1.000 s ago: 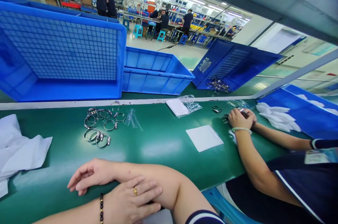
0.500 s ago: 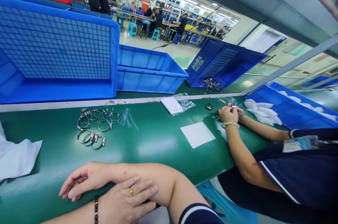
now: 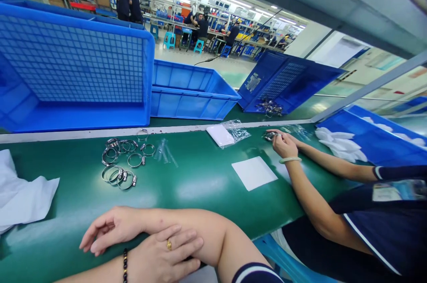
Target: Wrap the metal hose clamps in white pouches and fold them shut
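My left hand [image 3: 167, 249], with a gold ring and a dark beaded bracelet at the wrist, lies flat across my right forearm, its fingers stretched out. My right hand [image 3: 111, 229] rests on the green table [image 3: 190, 198] at the lower left, fingers loosely bent, thumb apart, nothing in it. Beyond it lies a group of metal hose clamps [image 3: 126, 179], some overlapping. Clear plastic tubes [image 3: 166, 153] are just right of the clamps. A white sheet [image 3: 254, 173] lies further right, with a clear bag holding something white [image 3: 222, 135] behind it.
At the right, a co-worker's hands [image 3: 283, 143] touch metal clamps. Blue crates [image 3: 195, 103] line the back edge; a tilted one [image 3: 287, 80] holds metal parts. White cloth-like material [image 3: 26, 194] lies at the left, white gloves [image 3: 340, 143] at the right. A shelf [image 3: 300, 2] hangs overhead.
The co-worker's hands have moved left to the metal clamps on the table. My hands keep their pose, and the whole view has shifted slightly.
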The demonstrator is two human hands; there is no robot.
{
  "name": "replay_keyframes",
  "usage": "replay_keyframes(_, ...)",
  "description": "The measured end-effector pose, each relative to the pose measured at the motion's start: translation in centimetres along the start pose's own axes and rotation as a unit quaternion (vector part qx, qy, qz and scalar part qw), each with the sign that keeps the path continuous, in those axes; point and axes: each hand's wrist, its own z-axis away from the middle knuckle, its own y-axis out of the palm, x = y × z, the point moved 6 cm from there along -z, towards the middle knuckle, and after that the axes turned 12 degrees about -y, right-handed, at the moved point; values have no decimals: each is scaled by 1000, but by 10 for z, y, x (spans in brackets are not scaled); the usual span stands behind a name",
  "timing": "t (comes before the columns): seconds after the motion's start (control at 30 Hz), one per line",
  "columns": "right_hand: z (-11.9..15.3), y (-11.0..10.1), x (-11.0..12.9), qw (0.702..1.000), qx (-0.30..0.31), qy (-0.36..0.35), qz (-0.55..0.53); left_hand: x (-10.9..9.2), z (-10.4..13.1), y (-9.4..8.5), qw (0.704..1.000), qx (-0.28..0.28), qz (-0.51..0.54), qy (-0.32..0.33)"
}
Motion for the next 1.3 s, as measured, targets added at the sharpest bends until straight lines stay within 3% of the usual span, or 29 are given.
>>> replay_keyframes(0.37, 2, 0, -4, 999, 18, -18, 46, 0, 5, 9, 993, -97, -65, 30)
replay_keyframes(0.6, 1, -1, -6, 997, 22, -23, 68, -2, 3, 1, 991, -106, -81, 27)
replay_keyframes(0.8, 2, 1, -2, 999, 9, -11, 43, -1, 5, 6, 985, -137, -101, 36)
replay_keyframes(1.07, 4, 5, 10, 999, 11, 1, 32, -8, 2, -15, 966, -178, -184, 45)
replay_keyframes(1.3, 4, 4, 8, 1000, 26, 1, 15, -7, 1, -14, 945, -234, -224, 44)
